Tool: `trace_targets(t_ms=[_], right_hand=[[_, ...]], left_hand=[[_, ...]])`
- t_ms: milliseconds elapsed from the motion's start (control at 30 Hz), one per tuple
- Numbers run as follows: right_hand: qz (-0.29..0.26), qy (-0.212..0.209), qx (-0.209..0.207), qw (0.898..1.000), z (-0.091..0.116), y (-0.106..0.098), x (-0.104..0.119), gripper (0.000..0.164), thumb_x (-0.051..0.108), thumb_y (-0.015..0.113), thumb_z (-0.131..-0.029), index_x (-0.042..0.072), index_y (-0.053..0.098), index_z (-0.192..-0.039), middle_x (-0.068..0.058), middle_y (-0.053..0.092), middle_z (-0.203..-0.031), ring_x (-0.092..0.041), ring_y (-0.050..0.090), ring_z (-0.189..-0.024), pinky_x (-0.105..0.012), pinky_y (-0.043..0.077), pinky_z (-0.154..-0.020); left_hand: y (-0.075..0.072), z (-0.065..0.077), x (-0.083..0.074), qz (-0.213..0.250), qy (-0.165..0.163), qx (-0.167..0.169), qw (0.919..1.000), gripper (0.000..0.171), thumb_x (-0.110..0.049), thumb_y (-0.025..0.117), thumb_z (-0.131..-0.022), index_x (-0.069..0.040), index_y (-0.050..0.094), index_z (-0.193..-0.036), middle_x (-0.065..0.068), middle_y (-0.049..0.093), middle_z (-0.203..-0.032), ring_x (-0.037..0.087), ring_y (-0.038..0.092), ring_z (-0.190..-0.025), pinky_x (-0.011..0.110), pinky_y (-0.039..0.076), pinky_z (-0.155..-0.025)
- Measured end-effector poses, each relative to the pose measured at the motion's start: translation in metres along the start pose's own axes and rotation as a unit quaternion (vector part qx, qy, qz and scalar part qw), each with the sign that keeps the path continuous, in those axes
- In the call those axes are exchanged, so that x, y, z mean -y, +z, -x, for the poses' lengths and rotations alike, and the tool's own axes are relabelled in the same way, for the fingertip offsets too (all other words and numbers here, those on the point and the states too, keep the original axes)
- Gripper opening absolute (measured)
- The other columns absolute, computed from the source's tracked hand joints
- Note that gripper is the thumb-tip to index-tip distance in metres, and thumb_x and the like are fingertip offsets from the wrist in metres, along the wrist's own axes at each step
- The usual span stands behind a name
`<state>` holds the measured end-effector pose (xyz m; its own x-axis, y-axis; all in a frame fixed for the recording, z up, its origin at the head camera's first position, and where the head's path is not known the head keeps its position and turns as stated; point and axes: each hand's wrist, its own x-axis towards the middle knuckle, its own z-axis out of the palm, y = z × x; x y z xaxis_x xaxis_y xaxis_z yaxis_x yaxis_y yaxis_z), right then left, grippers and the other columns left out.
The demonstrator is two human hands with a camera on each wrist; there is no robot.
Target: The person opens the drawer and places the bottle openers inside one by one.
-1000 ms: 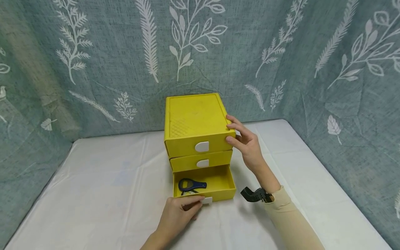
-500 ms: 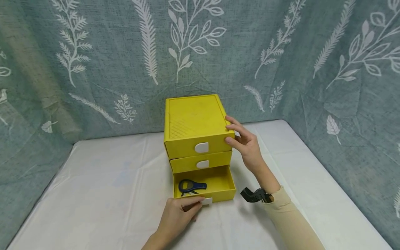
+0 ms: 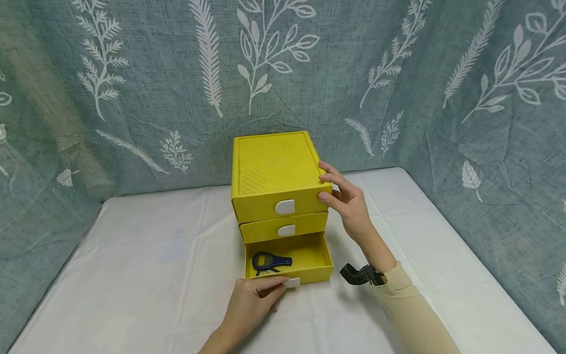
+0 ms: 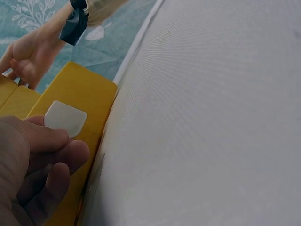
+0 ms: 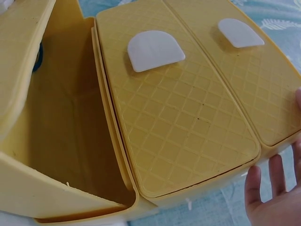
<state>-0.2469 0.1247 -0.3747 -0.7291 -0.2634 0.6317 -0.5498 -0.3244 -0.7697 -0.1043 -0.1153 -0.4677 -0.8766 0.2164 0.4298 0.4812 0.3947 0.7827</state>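
Observation:
A yellow drawer cabinet (image 3: 276, 164) stands in the middle of the table, its bottom drawer (image 3: 315, 276) pulled out. My left hand (image 3: 249, 305) pinches that drawer's white handle (image 4: 68, 117) between thumb and forefinger. At the cabinet's upper right front corner, my right hand (image 3: 352, 209) holds on, thumb against the front and fingertips over the top edge. Inside the drawer lies a dark blue tool (image 3: 270, 261) with a ring-shaped head, perhaps a bottle opener. Something dark and pale is under it, mostly hidden by the drawer front.
Two upper drawers are closed, each with a white handle (image 5: 155, 49). A white cloth (image 3: 141, 260) covers the table. Grey-green curtains (image 3: 168, 88) with white leaf prints hang behind and at both sides. A black band (image 3: 362, 275) sits on the right wrist.

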Motion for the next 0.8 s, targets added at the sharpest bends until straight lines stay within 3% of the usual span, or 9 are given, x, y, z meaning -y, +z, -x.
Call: trace_targets(t_ms=[133,800], right_hand=[[0.003,-0.002,-0.002,1.000,0.0006,-0.0007,-0.0007,0.031,0.010,0.069,-0.094,0.016,0.068,-0.124,-0.012,0.039,-0.152,-0.030,0.030,-0.141,-0.039,0.042,-0.098],[0.000,0.000,-0.004,1.000,0.0028,0.0032,-0.0012,0.030,0.006,0.068,-0.094,0.013,0.068,-0.123,-0.012,0.040,-0.152,-0.029,0.029,-0.142,-0.040,0.040,-0.100]], left_hand=[[0.0011,0.0000,0.0016,-0.011,0.016,-0.010,0.9998,0.027,0.001,0.079,-0.082,-0.017,0.079,-0.101,-0.009,0.071,-0.073,-0.001,0.054,-0.042,0.016,0.045,-0.045],[0.0001,0.0033,0.0051,-0.001,0.013,-0.008,0.9999,0.021,-0.005,0.077,-0.086,-0.019,0.079,-0.102,-0.009,0.069,-0.068,0.000,0.054,-0.043,0.017,0.046,-0.046]])
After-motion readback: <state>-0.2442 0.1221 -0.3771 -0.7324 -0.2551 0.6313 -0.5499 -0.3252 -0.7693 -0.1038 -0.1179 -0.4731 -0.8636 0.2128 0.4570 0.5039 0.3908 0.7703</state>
